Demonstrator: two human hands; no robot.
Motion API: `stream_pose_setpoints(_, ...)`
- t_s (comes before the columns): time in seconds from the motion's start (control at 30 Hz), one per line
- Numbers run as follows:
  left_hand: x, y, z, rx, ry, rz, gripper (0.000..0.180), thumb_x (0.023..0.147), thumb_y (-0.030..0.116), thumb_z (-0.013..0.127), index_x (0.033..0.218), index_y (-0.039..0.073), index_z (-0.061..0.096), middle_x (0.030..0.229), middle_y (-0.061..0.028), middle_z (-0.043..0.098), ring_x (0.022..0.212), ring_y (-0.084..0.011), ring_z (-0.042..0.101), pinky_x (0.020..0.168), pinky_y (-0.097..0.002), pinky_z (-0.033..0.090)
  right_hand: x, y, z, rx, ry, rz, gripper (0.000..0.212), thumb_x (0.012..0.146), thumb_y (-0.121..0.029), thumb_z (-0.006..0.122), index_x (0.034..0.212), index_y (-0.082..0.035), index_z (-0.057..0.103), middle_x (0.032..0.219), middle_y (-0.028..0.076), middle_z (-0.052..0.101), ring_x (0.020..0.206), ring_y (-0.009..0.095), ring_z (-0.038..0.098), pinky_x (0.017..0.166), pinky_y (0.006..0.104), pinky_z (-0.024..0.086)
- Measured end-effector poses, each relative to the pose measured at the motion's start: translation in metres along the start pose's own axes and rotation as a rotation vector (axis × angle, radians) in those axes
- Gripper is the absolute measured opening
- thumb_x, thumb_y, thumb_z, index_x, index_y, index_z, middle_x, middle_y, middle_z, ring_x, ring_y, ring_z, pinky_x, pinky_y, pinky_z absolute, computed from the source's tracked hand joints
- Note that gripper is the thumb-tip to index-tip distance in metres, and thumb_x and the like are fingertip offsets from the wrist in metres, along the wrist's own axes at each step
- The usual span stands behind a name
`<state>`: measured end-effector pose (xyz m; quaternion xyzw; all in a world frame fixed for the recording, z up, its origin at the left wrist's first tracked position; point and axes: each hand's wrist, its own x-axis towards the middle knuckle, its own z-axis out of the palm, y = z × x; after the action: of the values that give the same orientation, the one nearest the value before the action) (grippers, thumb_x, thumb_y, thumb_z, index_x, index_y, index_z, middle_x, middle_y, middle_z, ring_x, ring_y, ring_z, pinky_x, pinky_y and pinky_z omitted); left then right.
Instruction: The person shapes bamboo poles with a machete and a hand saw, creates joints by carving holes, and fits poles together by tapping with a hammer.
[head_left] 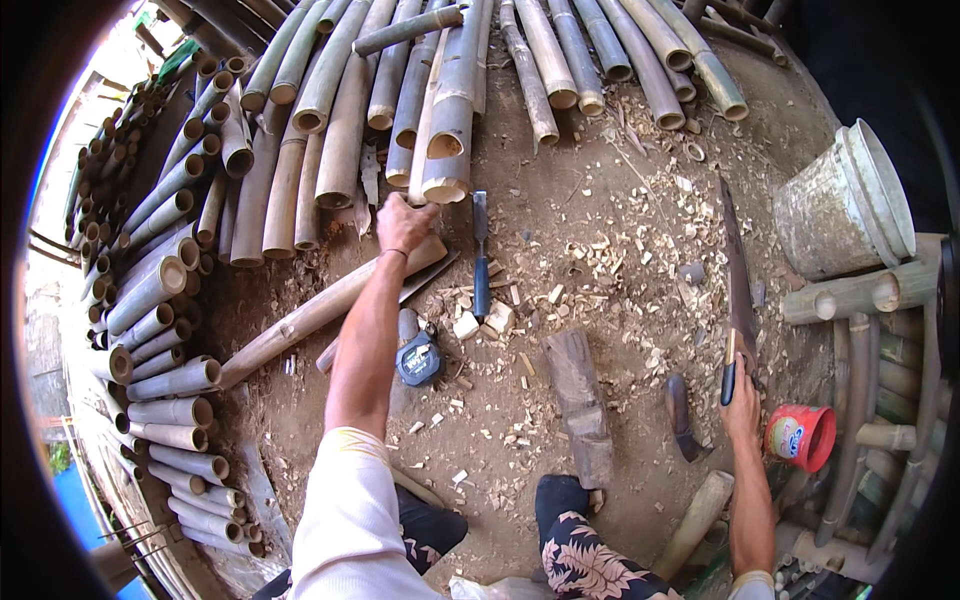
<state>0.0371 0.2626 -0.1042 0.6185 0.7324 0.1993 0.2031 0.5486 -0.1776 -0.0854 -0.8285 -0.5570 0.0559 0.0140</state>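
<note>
My left hand (405, 222) is closed around the near end of a thin, pale bamboo strip (424, 135). Beside the strip lies a thick bamboo pole (452, 150) with an oval hole cut near its end. On the right, my right hand (741, 408) grips the handle of a handsaw (738, 265), whose long brown blade points away from me along the ground. A chisel (481, 285) with a blue handle rests just right of my left hand. Nearer to me are a dark tape measure (419, 360) and a notched wooden block (578, 400).
Bamboo poles (340, 110) are laid out at the far side, and more are stacked (165, 340) on the left. Wood chips (605, 255) litter the dirt. At right stand a stained white bucket (845, 205) and a small red pail (812, 438). A dark-handled tool (683, 415) lies near the saw.
</note>
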Motion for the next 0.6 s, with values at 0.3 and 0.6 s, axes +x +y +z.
stream_pose_setpoints(0.3, -0.104, -0.014, -0.159, -0.606, -0.472, -0.132, 0.046, 0.082, 0.04, 0.056, 0.092, -0.002, 0.073, 0.082, -0.0125, 0.07, 0.071, -0.0158, 0.062, 0.065, -0.0272, 0.048, -0.021, -0.057, -0.048, 0.186, 0.028, 0.079, 0.089, 0.072, -0.006, 0.078, 0.149, -0.011, 0.034, 0.13, 0.017, 0.048, 0.12, 0.035, 0.051, 0.1, 0.047, 0.045)
stream_pose_setpoints(0.6, -0.34, -0.022, -0.208, -0.499, -1.632, -0.282, 0.058, 0.088, 0.032, 0.065, 0.132, -0.004, 0.054, 0.128, -0.0168, 0.063, 0.116, -0.0237, 0.061, 0.103, -0.0346, 0.048, -0.076, -0.331, -0.056, 1.89, -1.221, 0.384, 0.084, 0.087, -0.043, 0.07, 0.146, 0.004, 0.032, 0.122, 0.023, 0.058, 0.106, 0.028, 0.063, 0.094, 0.0367, 0.053)
